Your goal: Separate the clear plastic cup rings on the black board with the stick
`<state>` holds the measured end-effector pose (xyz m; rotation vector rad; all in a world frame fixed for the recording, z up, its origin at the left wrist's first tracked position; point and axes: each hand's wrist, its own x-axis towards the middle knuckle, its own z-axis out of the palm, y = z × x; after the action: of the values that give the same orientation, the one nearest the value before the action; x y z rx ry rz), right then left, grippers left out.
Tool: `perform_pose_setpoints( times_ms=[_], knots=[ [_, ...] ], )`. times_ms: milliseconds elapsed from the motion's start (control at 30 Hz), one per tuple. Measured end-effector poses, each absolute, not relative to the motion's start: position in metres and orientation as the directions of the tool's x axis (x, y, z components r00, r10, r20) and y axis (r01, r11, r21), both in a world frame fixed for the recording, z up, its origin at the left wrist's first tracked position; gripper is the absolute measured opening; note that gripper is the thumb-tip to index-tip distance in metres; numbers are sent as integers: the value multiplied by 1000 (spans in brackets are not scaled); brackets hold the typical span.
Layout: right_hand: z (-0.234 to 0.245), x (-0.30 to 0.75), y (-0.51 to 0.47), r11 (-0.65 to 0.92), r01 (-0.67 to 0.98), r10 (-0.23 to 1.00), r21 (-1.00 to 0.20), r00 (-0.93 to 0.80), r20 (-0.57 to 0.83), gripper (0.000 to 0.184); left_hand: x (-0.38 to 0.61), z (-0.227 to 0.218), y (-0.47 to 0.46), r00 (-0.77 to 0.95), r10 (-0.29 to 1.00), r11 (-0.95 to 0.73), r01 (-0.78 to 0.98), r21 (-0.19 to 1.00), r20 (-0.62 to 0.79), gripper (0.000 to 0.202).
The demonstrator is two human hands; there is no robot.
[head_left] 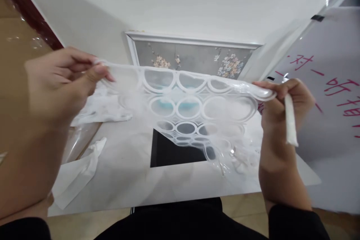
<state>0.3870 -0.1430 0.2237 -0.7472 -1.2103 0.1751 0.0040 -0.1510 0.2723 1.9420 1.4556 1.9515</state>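
Observation:
A see-through plastic film with rows of white-edged rings [189,108] is stretched between my hands above the table. My left hand [66,82] pinches its upper left corner between thumb and fingers. The upper right edge, bunched into folds, is gripped by my right hand [292,99]. A narrow white strip [290,122] hangs down from that same hand; whether it is paper or cloth I cannot tell. The film's lower end droops over a flat black rectangle [171,153] on the table and partly hides it. A faint blue-green patch shows through the film.
The white table [126,187] carries crumpled white material [104,105] and a torn white sheet [81,172] at left. Behind stands a framed flower picture [160,58] against the wall. A whiteboard with red writing [334,82] is at right, brown cardboard [17,45] at left.

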Motion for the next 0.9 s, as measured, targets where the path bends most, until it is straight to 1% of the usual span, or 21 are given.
perform_pose_setpoints(
  times_ms=[33, 100, 233, 300, 400, 467, 633, 767, 900],
  knots=[
    [219, 391, -133, 753, 266, 498, -601, 366, 786, 20, 6, 268, -147, -190, 639, -558, 552, 620, 745, 29],
    [206, 400, -107, 707, 277, 569, -650, 323, 756, 21, 9, 258, -133, -124, 703, -554, 522, 649, 700, 23],
    [171, 406, -47, 584, 304, 709, -752, 259, 655, 20, 12, 229, -81, 9, 770, -550, 514, 658, 638, 21],
    [149, 401, -21, 464, 340, 788, -818, 263, 556, 20, 14, 210, -51, 41, 839, -474, 547, 690, 543, 22],
    [113, 388, 6, 359, 361, 861, -861, 229, 455, 20, 15, 176, -10, 28, 899, -372, 572, 731, 436, 26],
    [87, 379, 14, 317, 377, 894, -870, 188, 407, 20, 15, 151, 10, 12, 934, -298, 579, 758, 358, 30],
    [38, 369, 9, 220, 461, 951, -860, 94, 293, 20, 9, 98, 27, 69, 979, -192, 608, 771, 190, 34],
    [24, 377, 2, 171, 531, 967, -830, 70, 244, 18, 0, 80, 15, 134, 987, -151, 631, 761, 85, 39],
    [21, 389, -2, 170, 616, 975, -769, 7, 221, 17, -6, 72, -10, 301, 953, -192, 653, 733, -18, 35]
  ],
)
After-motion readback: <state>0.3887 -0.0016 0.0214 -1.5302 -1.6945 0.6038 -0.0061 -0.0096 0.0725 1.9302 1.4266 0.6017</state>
